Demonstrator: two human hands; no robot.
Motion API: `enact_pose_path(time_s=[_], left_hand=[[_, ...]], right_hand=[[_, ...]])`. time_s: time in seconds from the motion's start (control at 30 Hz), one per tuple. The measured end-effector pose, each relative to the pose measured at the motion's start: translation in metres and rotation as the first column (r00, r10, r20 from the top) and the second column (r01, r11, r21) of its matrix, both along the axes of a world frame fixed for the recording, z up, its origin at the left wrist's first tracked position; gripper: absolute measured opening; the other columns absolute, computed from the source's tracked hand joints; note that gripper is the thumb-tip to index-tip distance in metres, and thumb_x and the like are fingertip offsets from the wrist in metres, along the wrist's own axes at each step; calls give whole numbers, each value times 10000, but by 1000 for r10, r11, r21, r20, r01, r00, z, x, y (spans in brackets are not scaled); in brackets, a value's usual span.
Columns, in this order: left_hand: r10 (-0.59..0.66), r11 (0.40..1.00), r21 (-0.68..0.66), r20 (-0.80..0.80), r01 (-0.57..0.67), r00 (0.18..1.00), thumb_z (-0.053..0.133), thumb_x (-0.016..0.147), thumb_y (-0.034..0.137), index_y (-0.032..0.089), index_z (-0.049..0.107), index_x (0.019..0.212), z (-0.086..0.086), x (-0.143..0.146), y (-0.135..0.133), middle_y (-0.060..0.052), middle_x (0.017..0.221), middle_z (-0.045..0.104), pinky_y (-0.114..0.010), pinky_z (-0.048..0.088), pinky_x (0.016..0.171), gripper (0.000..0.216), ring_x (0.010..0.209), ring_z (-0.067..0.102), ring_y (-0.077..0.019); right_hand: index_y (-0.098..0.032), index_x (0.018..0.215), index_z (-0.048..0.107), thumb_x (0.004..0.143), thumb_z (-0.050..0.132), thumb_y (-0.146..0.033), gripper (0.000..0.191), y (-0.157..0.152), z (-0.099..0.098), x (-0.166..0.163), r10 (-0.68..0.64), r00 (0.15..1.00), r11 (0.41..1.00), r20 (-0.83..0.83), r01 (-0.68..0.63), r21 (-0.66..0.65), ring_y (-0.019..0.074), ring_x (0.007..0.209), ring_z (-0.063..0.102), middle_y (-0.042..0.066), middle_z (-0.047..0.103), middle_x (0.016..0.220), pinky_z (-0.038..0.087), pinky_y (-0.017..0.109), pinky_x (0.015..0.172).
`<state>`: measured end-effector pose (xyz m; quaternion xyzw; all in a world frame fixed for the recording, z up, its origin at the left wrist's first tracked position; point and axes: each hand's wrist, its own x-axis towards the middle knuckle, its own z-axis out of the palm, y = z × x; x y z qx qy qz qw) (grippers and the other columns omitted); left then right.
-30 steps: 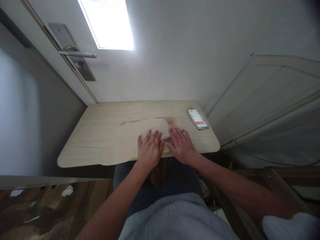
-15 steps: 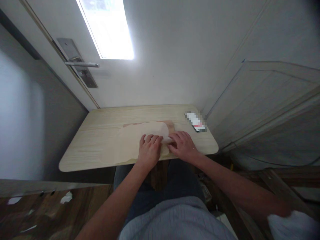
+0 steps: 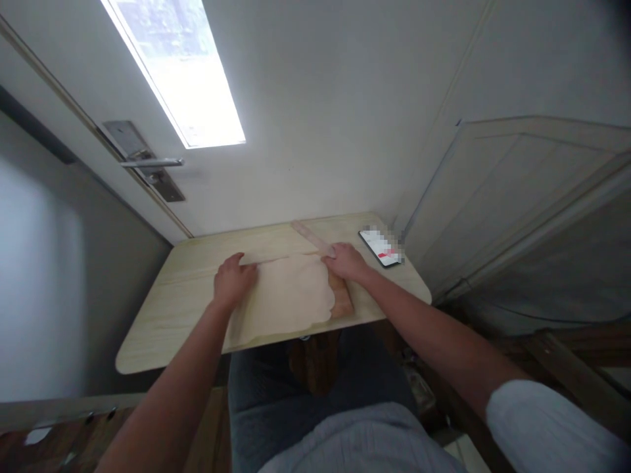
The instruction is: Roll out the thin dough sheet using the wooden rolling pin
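A pale beige cloth point(image 3: 290, 295) lies spread on the light wooden table point(image 3: 187, 289), its near edge hanging over the table's front. A darker brown strip point(image 3: 342, 299) shows along its right side, and a thin band point(image 3: 310, 238) runs off from its far right corner. My left hand point(image 3: 233, 279) rests at the cloth's far left corner with fingers curled on the edge. At the far right corner, my right hand point(image 3: 345, 260) is closed on the cloth where the band starts.
A phone point(image 3: 380, 246) with a lit screen lies at the table's far right corner. A white door with a metal handle point(image 3: 150, 163) and a bright glass panel stands behind the table. A panelled wall closes the right side. My lap is under the table's front edge.
Both hands have moved apart from the cloth's middle near edge to its far corners. The folded layer is now opened out flat, and the view has tilted up slightly.
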<state>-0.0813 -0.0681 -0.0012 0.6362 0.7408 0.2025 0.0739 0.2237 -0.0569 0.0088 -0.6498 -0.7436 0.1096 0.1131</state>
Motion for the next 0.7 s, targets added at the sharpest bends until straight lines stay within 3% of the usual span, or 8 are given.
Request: enact_pose_path(time_s=[0.1, 0.2, 0.33, 0.5, 0.7], left_hand=[[73, 970, -236, 21, -66, 997, 499, 843, 586, 170, 614, 1256, 2, -33, 10, -169, 1269, 659, -455, 468, 953, 597, 1168, 606, -343], [95, 933, -349, 10, -86, 995, 540, 781, 642, 224, 696, 1084, 11, -47, 16, -134, 1141, 717, -439, 482, 857, 540, 1057, 653, -345], [38, 923, -385, 98, 3, 994, 585, 719, 642, 208, 716, 874, 16, -52, 20, -102, 924, 735, -348, 466, 702, 479, 897, 666, -303], [-20, 931, -355, 181, 84, 983, 619, 667, 598, 205, 667, 729, 18, -54, 15, -35, 704, 651, -293, 394, 598, 401, 702, 592, -218], [-94, 904, -394, 199, 168, 975, 655, 628, 555, 200, 668, 732, 29, -46, 10, -24, 718, 650, -284, 386, 615, 370, 697, 564, -191]], right_hand=[[-203, 1059, 661, 907, 561, -453, 310, 13, 0, -13, 20, 1000, 1000, 13, -20, 23, 273, 1074, 632, 113, 705, 1111, 484, 345, 836], [-231, 1100, 644, 910, 547, -443, 301, 25, 1, -29, 52, 999, 998, -8, -52, -33, 259, 1014, 665, 89, 718, 1073, 498, 339, 805], [-244, 1086, 661, 871, 584, -387, 270, 39, 0, -47, 81, 997, 992, -16, -82, -91, 250, 1016, 677, 78, 722, 1106, 504, 323, 799], [-213, 1052, 708, 836, 610, -362, 280, 51, -7, -61, 95, 995, 982, -36, -100, -162, 238, 978, 696, 106, 736, 1074, 510, 290, 772], [-205, 1082, 714, 810, 628, -368, 329, 54, -13, -68, 77, 995, 979, -57, -86, -183, 240, 947, 700, 124, 740, 1051, 513, 282, 744]])
